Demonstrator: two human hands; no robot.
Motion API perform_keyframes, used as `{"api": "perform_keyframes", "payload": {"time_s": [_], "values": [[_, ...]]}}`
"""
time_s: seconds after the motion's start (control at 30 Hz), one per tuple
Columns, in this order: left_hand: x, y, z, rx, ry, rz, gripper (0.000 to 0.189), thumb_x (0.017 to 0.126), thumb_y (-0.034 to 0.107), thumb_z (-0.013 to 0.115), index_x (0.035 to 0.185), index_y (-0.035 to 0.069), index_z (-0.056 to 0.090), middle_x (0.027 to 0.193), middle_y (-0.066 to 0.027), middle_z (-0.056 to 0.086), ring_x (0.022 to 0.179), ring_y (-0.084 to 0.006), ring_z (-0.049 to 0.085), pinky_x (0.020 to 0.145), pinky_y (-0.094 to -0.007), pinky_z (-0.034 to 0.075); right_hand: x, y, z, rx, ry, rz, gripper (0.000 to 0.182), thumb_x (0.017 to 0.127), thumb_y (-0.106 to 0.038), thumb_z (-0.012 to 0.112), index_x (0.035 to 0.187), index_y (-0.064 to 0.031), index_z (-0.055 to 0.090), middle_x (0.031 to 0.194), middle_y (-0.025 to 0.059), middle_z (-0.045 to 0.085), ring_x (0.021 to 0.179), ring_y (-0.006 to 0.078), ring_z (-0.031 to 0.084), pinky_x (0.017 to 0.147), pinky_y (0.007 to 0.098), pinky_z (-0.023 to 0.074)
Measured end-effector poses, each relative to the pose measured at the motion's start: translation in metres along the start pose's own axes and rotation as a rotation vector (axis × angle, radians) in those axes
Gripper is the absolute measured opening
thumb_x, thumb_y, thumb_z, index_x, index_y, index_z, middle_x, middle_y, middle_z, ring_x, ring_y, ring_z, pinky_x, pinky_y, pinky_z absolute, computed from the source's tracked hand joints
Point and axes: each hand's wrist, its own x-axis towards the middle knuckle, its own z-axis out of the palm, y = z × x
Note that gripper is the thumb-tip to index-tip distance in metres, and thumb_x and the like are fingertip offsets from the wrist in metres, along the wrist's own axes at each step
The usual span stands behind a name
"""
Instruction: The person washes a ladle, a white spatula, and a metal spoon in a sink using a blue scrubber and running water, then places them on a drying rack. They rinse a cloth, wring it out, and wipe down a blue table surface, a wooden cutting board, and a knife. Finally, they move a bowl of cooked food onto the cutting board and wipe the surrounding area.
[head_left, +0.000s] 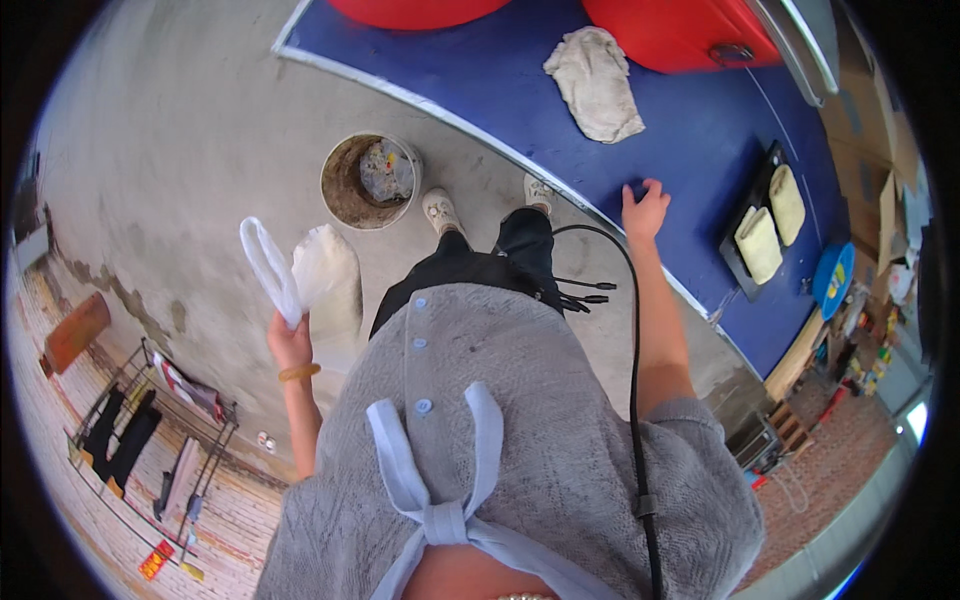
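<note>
My left hand (291, 341) holds a thin white plastic bag (271, 262) by its handle. A pale, cream-coloured item (337, 289) shows through the bag, beside my hip. My right hand (646, 211) is at the near edge of the blue tabletop (495, 82), fingers curled apart; whether it touches the surface or a small dark thing there cannot be told. Beyond it lies a crumpled off-white cloth (598, 86). To its right, two folded pale-yellow cloths (760, 245) rest on a black tray (731, 251).
Red tubs (675, 34) stand on the far part of the table, and a blue basin (832, 281) at its right. A round bin (332, 180) with litter is on the concrete floor near my feet. A black cable (636, 360) hangs along my right side. A metal rack (150, 442) stands lower left.
</note>
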Motion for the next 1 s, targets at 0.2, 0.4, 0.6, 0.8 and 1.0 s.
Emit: {"api": "perform_keyframes", "payload": {"time_s": [0.2, 0.4, 0.6, 0.8, 1.0], "values": [[0.004, -0.052, -0.009, 0.027, 0.094, -0.075, 0.029, 0.08, 0.005, 0.066, 0.108, 0.001, 0.063, 0.092, -0.01, 0.069, 0.087, -0.0143, 0.062, 0.079, -0.029, 0.047, -0.027, -0.061, 0.033, 0.435, -0.344, -0.127, 0.017, 0.072, 0.001, 0.064, 0.088, -0.0028, 0.063, 0.084, 0.011, 0.062, 0.075, 0.0224, 0.063, 0.068, 0.0321, 0.0508], [-0.02, -0.069, -0.02, -0.039, 0.192, -0.134, 0.028, 0.079, 0.006, 0.067, 0.107, 0.001, 0.063, 0.089, -0.0098, 0.069, 0.084, -0.0137, 0.062, 0.077, -0.0292, 0.048, -0.059, -0.213, 0.069, 0.747, -1.039, -0.461, 0.02, 0.077, 0.0, 0.063, 0.097, -0.001, 0.064, 0.091, 0.0093, 0.067, 0.084, 0.0163, 0.065, 0.077, 0.0283, 0.0521], [-0.041, -0.076, -0.029, -0.064, 0.249, -0.185, 0.026, 0.08, 0.004, 0.066, 0.105, 0.0, 0.063, 0.09, -0.0093, 0.069, 0.085, -0.0142, 0.061, 0.079, -0.0295, 0.047, -0.082, -0.289, 0.109, 0.75, -1.069, -0.53, 0.015, 0.082, -0.006, 0.061, 0.095, -0.0014, 0.066, 0.09, 0.0113, 0.069, 0.079, 0.0179, 0.066, 0.071, 0.0305, 0.0518], [-0.061, -0.111, -0.014, -0.12, 0.264, -0.22, 0.027, 0.078, 0.003, 0.066, 0.105, -0.002, 0.063, 0.093, -0.0098, 0.068, 0.089, -0.015, 0.061, 0.082, -0.0299, 0.046, -0.006, -0.278, 0.047, 0.388, -0.023, -0.835, 0.019, 0.074, -0.009, 0.059, 0.092, -0.0126, 0.064, 0.091, 0.0079, 0.062, 0.089, 0.0274, 0.058, 0.078, 0.0407, 0.0429], [-0.051, -0.129, -0.013, -0.036, 0.179, -0.267, 0.027, 0.077, 0.002, 0.066, 0.103, -0.003, 0.063, 0.092, -0.0104, 0.068, 0.087, -0.0155, 0.061, 0.081, -0.0315, 0.047, 0.107, -0.165, 0.077, -0.101, 0.087, -0.493, 0.064, 0.088, -0.046, 0.049, 0.143, -0.0181, 0.032, 0.149, 0.0158, 0.026, 0.136, 0.0391, 0.022, 0.108, 0.0539, 0.0171]]}}
